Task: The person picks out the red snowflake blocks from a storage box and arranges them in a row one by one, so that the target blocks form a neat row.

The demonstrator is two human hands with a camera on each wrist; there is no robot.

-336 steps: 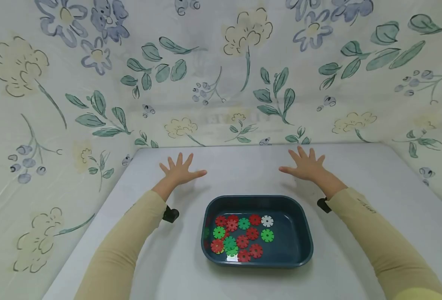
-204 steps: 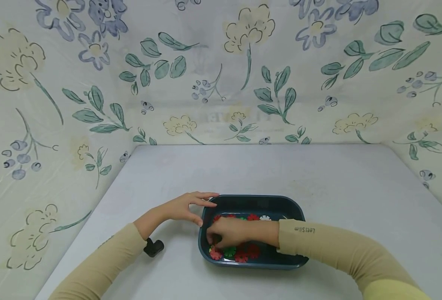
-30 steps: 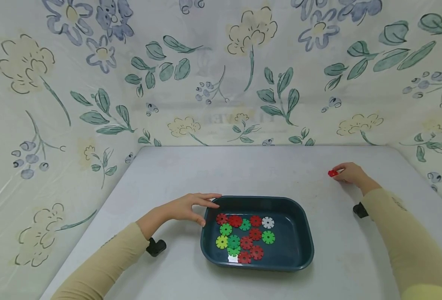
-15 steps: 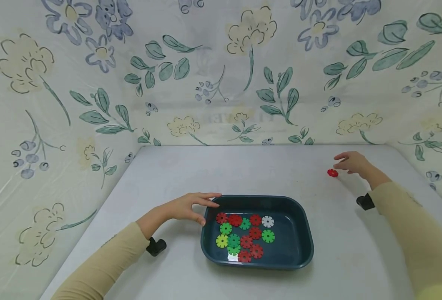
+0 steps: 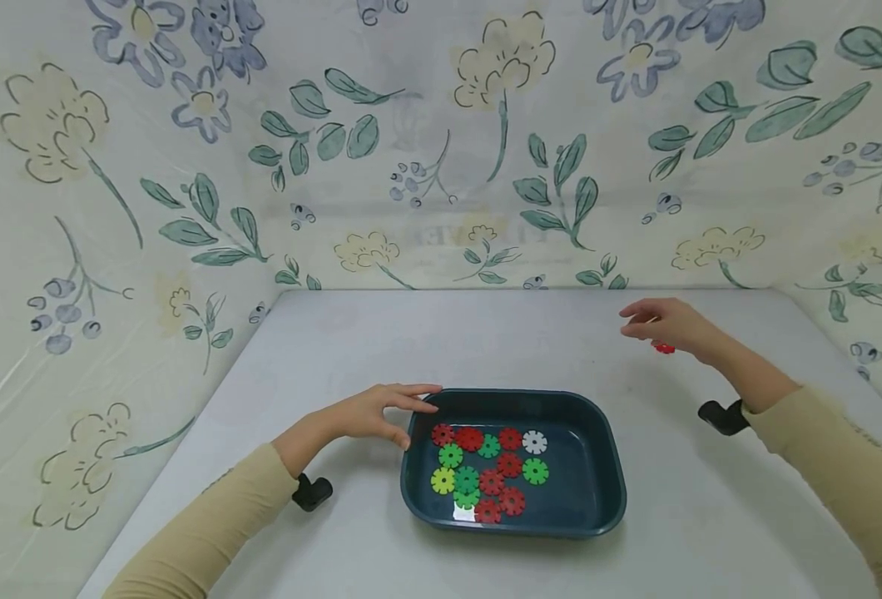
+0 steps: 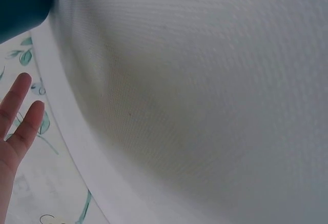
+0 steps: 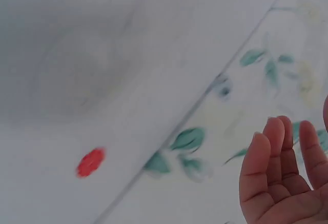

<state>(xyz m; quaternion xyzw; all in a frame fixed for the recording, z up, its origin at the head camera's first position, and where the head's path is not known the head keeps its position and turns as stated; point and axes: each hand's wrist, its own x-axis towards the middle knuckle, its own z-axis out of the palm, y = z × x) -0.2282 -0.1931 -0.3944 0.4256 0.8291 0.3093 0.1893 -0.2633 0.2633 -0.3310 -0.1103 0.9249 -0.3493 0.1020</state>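
Right hand [image 5: 669,323] with loosely bent fingers grasping nothing, left hand [image 5: 369,413] spread at the rim of a dark blue, round-cornered rectangular plastic tray [image 5: 587,466].

The right fingers hang above a smooth white table [image 5: 486,337], apart from the flat red plastic disc with a notched edge [image 7: 90,162] that lies there, partly covered by the hand in the head view; the left fingers, extended and clenching nothing, touch the tray's left rim, the thumb at its side; inside, mostly towards the left, lie more notched plastic discs, red, green, one yellow [image 5: 443,481] and one white [image 5: 534,442], some overlapping; beige fabric sleeves [image 5: 216,516] cover both forearms, and white cloth printed with flowers and leaves [image 5: 426,100] rises behind the table.
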